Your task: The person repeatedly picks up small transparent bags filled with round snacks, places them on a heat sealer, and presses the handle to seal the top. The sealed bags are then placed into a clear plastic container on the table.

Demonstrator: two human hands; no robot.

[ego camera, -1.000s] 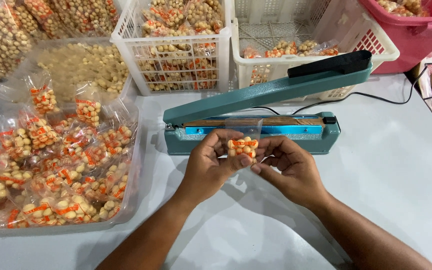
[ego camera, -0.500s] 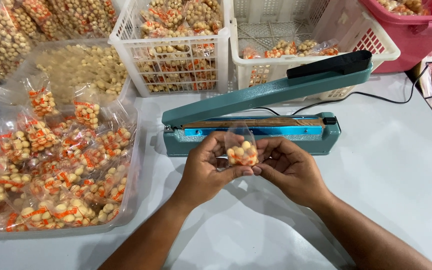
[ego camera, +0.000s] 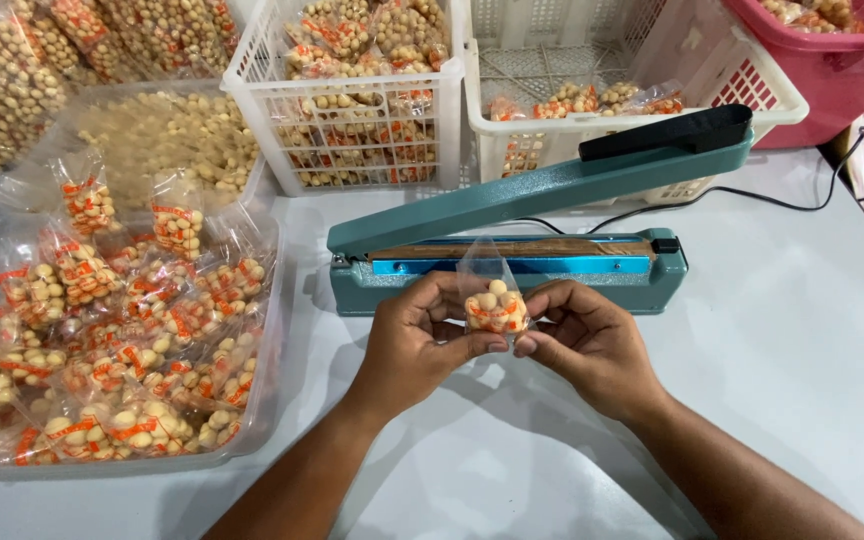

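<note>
Head view: a small snack bag is pinched between left hand and right hand before the open teal heat sealer; filled packets are heaped in the clear tray and white baskets.

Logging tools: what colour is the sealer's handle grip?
Black, on the teal sealer; the grip shows best in the head view.
</note>
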